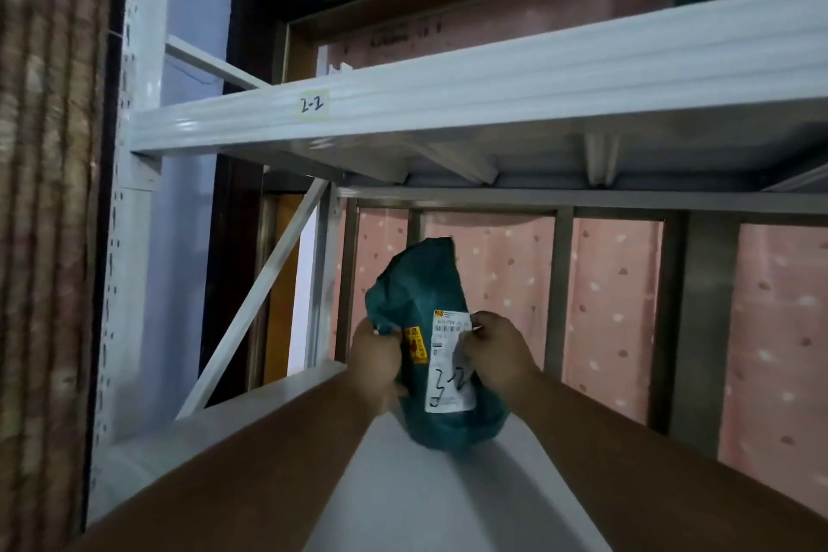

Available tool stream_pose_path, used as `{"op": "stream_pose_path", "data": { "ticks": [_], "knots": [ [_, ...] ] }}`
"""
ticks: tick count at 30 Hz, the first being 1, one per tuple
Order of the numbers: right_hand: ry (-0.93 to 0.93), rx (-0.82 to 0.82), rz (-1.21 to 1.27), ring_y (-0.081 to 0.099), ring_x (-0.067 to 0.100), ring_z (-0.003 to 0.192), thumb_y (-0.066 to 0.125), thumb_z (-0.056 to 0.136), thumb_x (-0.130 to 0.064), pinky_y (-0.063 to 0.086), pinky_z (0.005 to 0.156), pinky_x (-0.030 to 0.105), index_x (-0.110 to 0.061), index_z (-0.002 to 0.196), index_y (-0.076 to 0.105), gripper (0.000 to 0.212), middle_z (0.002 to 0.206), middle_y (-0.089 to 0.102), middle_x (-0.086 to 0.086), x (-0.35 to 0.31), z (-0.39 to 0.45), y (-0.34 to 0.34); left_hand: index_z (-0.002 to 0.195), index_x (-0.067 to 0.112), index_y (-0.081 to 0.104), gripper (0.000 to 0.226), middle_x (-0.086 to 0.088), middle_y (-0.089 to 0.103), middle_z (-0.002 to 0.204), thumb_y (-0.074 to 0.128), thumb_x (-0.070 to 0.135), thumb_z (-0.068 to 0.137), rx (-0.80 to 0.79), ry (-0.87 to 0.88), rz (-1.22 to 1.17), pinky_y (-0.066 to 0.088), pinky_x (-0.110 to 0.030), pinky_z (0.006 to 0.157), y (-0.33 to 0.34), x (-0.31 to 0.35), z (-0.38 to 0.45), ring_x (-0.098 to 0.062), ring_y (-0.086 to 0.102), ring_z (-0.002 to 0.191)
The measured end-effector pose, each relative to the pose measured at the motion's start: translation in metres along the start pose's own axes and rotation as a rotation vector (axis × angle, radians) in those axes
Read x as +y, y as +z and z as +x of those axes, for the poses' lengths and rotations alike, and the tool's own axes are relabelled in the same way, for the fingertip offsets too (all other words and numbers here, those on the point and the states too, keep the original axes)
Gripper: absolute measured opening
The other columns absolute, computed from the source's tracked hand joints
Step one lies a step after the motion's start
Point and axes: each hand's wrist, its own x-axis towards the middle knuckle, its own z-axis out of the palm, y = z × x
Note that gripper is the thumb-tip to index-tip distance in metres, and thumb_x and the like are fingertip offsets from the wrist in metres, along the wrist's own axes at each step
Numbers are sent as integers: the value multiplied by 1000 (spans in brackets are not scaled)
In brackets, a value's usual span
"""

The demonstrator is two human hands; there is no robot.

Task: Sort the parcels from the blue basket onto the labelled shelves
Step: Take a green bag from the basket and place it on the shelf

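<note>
A dark teal soft parcel (pixel 421 296) stands upright on the lower white shelf (pixel 416 502), with a white shipping label facing me and handwriting on it. My left hand (pixel 378 365) grips the parcel's left side. My right hand (pixel 497 354) pinches its right edge at the label. Above runs the white shelf beam (pixel 493 81) with a paper tag (pixel 312 104) reading "2-2". The blue basket is out of sight.
White rack uprights (pixel 130 238) and a diagonal brace (pixel 260 296) stand at the left. A pink dotted curtain (pixel 609 305) behind metal window bars backs the shelf. A brown striped curtain (pixel 45 238) hangs at the far left.
</note>
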Motion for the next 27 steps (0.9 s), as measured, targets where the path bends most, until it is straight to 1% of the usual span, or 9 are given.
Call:
{"op": "stream_pose_path", "data": {
  "ticks": [6,9,14,16,18,20,22,25,27],
  "knots": [
    [-24,-128,-236,73,24,91,61,99,-13,55,76,29,-15,102,72,11,101,77,6,-9,10,9,117,13,64,19,-15,70,121,49,22,110,73,-201,-5,66,-48,71,-10,-19,-14,-41,66,118],
    [-32,-181,-270,72,24,99,62,100,-16,51,78,27,-14,118,71,20,111,77,7,-16,9,19,121,12,64,23,-15,71,124,45,20,111,101,-223,-37,66,-44,74,-18,-26,-11,-36,68,115],
    [-45,-334,-410,71,24,84,62,99,-23,60,78,42,-23,126,63,27,107,74,8,-19,10,35,129,8,60,23,-18,64,130,54,11,107,176,-265,-6,65,-39,61,-31,-37,0,-36,67,113],
    [-52,-363,-443,70,23,90,60,101,-31,60,85,44,-22,132,63,33,115,73,6,-16,10,40,134,4,60,35,-20,66,128,65,12,100,207,-243,109,66,-45,77,-40,-44,11,-35,67,111],
    [-58,-331,-575,64,24,117,60,96,-52,48,104,46,-29,142,58,52,132,67,-4,-13,11,41,139,2,52,60,-19,62,129,79,24,91,305,-240,376,60,-44,97,-49,-47,16,-33,64,116],
    [-17,-296,-640,52,26,135,62,89,-64,32,114,47,-36,149,50,67,146,58,-7,-10,10,40,149,3,36,84,-17,49,142,83,35,87,390,-234,666,52,-33,102,-55,-44,14,-31,55,127],
    [-21,-365,-660,51,29,134,66,77,-74,36,114,48,-38,148,49,81,147,57,-6,-6,7,39,158,11,23,100,-18,36,152,86,36,84,440,-150,748,50,-35,103,-60,-41,10,-34,48,133],
    [-79,-435,-736,55,28,119,65,60,-82,49,102,49,-38,146,47,99,134,62,-3,7,4,40,164,29,17,102,-15,26,159,83,41,87,332,106,980,43,-49,114,-71,-44,6,-42,35,145],
    [-93,-431,-736,50,29,124,72,67,-75,47,104,46,-34,155,36,103,142,56,1,14,0,40,164,36,17,91,-13,20,166,74,42,94,167,164,1170,37,-55,120,-77,-49,4,-44,24,150]
  ]
}}
